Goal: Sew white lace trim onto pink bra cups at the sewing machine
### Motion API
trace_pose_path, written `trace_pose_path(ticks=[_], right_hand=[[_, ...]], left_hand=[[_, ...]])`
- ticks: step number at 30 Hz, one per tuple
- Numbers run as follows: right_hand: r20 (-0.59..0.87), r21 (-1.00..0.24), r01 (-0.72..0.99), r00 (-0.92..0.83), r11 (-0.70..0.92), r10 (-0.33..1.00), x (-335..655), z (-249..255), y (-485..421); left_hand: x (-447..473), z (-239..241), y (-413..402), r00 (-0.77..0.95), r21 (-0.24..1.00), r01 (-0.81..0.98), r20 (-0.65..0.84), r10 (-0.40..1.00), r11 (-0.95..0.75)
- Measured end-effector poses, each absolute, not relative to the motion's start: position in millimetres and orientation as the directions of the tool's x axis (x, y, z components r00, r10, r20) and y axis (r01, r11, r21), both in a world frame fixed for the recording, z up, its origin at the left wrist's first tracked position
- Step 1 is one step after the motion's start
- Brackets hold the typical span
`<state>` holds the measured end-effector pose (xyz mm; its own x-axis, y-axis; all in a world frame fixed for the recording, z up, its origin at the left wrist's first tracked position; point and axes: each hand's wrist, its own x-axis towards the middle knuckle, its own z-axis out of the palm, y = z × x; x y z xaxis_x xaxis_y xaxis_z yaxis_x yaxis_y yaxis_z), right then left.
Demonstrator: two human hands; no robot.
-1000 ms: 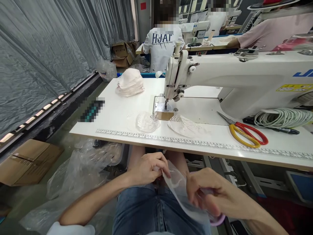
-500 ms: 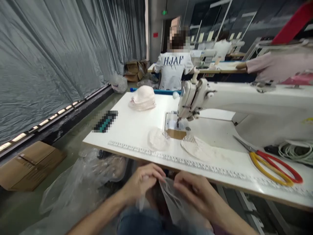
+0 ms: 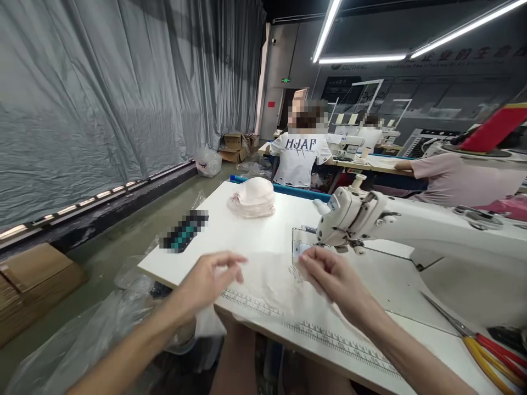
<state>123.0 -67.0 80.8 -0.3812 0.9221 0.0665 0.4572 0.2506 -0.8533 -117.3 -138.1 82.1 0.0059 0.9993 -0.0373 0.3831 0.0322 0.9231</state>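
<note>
A thin, see-through white piece of fabric (image 3: pixel 267 274) spreads over the front of the sewing table, its outline faint against the white top. My right hand (image 3: pixel 331 274) pinches its right side, just in front of the sewing machine's needle area. Fingers curved and apart, my left hand (image 3: pixel 216 277) hovers by the fabric's left edge; nothing shows in its grip. The white sewing machine (image 3: pixel 349 219) stands behind my right hand, which hides its needle. Farther back on the tabletop sits a stack of pale pink fabric pieces (image 3: pixel 253 197).
A printed ruler strip (image 3: pixel 329 334) runs along the table's front edge. Scissors with red and yellow handles (image 3: pixel 489 351) lie at right. A blurred-out dark object (image 3: pixel 184 231) rests at the left edge. Plastic bags (image 3: pixel 94 323) and a cardboard box (image 3: pixel 37 291) are on the floor. Co-workers sit ahead.
Both hands have risen from below the table edge to above the tabletop, bringing the sheer fabric up. My left hand's fingers have spread. The view has tilted upward.
</note>
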Motion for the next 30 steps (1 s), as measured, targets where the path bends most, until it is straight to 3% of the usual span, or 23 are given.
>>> trace_pose_path(ticks=[2,5,7,10,12,13,15,17,20,24,27,30], right_hand=[[0.158,-0.698,0.636,-0.311,0.329,0.937,120.8,62.7,-42.6],[0.207,-0.571,0.741,-0.286,0.353,0.936,125.2,38.1,-23.4],[0.239,-0.525,0.775,-0.262,0.351,0.935,131.1,31.1,-27.8],[0.398,-0.46,0.767,-0.273,0.448,0.876,138.5,32.1,-61.0],[0.411,-0.525,0.631,-0.4,0.571,0.819,141.0,33.4,-94.0],[0.332,-0.621,0.535,-0.482,0.573,0.811,141.8,32.9,-110.7],[0.168,-0.82,0.368,-0.577,0.438,0.799,143.8,29.8,-138.9],[0.043,-0.928,0.282,-0.568,0.243,0.822,148.9,25.8,-156.6],[-0.077,-0.964,0.259,-0.507,0.067,0.858,165.2,22.2,-167.6],[-0.081,-0.978,0.206,-0.51,0.031,0.857,186.3,13.3,-181.5],[-0.07,-0.985,0.169,-0.565,0.032,0.822,189.4,-2.3,-195.7],[-0.081,-0.984,0.18,-0.492,0.011,0.867,192.7,-14.3,-203.1]], left_hand=[[-134.0,87.2,-120.6,-0.065,0.909,0.417,0.0,0.998,0.027],[-137.9,77.5,-116.1,-0.136,0.926,0.378,0.028,0.99,0.025],[-127.5,68.1,-127.9,-0.108,0.966,0.248,-0.047,0.993,0.072],[-97.8,59.3,-150.8,0.004,0.989,0.009,-0.145,0.989,0.145],[-72.7,56.4,-159.3,0.086,0.986,-0.095,-0.13,0.988,0.138],[-60.2,55.0,-160.9,0.122,0.984,-0.126,-0.109,0.987,0.124],[-37.8,50.9,-161.6,0.17,0.981,-0.171,-0.06,0.984,0.089],[-21.2,44.7,-163.1,0.17,0.979,-0.193,-0.031,0.985,0.064],[-6.5,33.0,-171.9,0.157,0.971,-0.195,-0.11,0.981,0.141],[9.8,16.6,-188.2,0.193,0.882,-0.304,-0.313,0.93,0.36],[24.2,7.6,-196.9,0.128,0.878,-0.312,-0.339,0.932,0.362],[30.3,5.0,-201.7,0.103,0.904,-0.236,-0.342,0.934,0.357]])
